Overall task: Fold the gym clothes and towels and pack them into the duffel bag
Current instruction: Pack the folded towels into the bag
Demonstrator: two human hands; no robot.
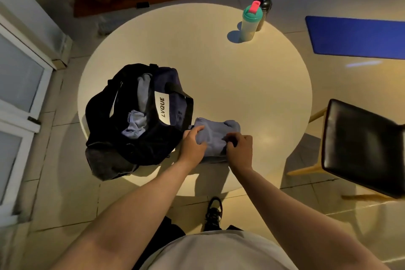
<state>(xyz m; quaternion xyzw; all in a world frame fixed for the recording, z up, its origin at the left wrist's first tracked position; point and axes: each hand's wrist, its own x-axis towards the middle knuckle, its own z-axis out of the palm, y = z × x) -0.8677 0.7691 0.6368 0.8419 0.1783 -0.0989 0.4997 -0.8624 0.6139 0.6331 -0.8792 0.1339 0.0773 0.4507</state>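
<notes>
- duffel bag point(157, 144) sits on the left part of the round bench point(230, 76). It's unzipped, w/ its long axis running roughly away from the person. A grey piece point(143, 90) and a light blue piece point(135, 124) are already inside.
- left hand point(192, 144) is curled over the left edge of the folded blue cloth point(215, 136), right up against the bag. So it's the hand nearer the opening.
- the cloth (towel or top, can't tell) lies on the bench near the front edge, touching the bag's right side.
- right hand point(238, 151) pinches the cloth's right/near edge. Hands are apart, one each side, both gripping the same bundle w/ the cloth between them.
- key bit imo: the bag opening is left of the hands and a bit further away. Next move prob means lifting and swinging left over the bag wall, and the strap point(188, 103) could snag.
- bundle looks abt as wide as long, so can't call its long axis.
- far side, to the right: shaker bottle point(249, 24) and black bottle point(265, 6), well apart from the action.
</notes>
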